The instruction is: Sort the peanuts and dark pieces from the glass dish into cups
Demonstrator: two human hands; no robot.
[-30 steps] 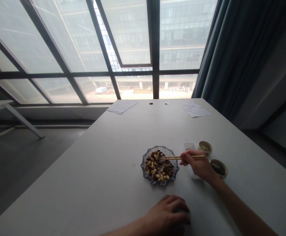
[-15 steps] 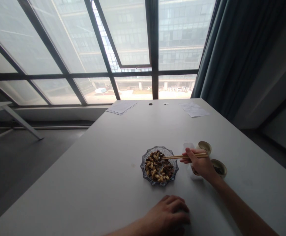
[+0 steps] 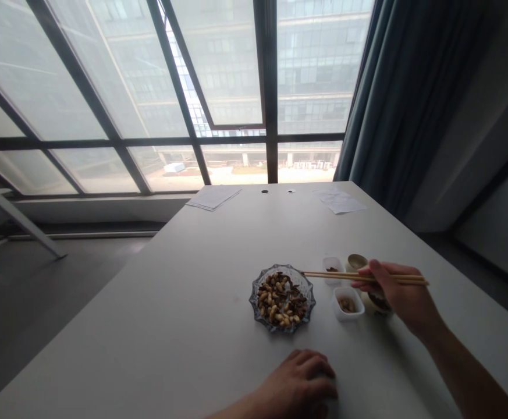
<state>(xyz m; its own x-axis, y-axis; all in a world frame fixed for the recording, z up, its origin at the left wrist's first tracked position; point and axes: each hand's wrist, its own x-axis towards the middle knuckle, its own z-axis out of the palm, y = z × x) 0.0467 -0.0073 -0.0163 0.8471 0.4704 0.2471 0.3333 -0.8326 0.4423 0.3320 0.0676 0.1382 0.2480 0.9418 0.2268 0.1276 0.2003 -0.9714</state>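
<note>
My right hand (image 3: 400,291) is closed around a pair of wooden chopsticks (image 3: 332,275). Their tips lie over the right rim of a scalloped glass dish (image 3: 252,291), and nothing shows clearly between them. A mix of peanuts (image 3: 275,305) and dark brown, slender pieces (image 3: 298,304) fills the dish. Under the chopsticks stands a small clear container (image 3: 332,263) with a few dark pieces; nearer me, another clear container (image 3: 348,314) holds peanuts. My left hand (image 3: 304,375) rests on the table below the dish, fingers loosely bent, with no object visible in it.
Behind my right hand stands a small round bowl (image 3: 357,260); a second bowl (image 3: 379,302) is partly hidden by the hand. Papers (image 3: 213,198) lie at the white table's (image 3: 170,302) far left, with more sheets (image 3: 341,202) far right. Windows and a dark curtain (image 3: 382,105) stand beyond.
My right hand has moved right with the chopsticks, drawing their tips from the dish's contents to its rim. Both clear containers now show. My left hand stays put; the view tilts slightly.
</note>
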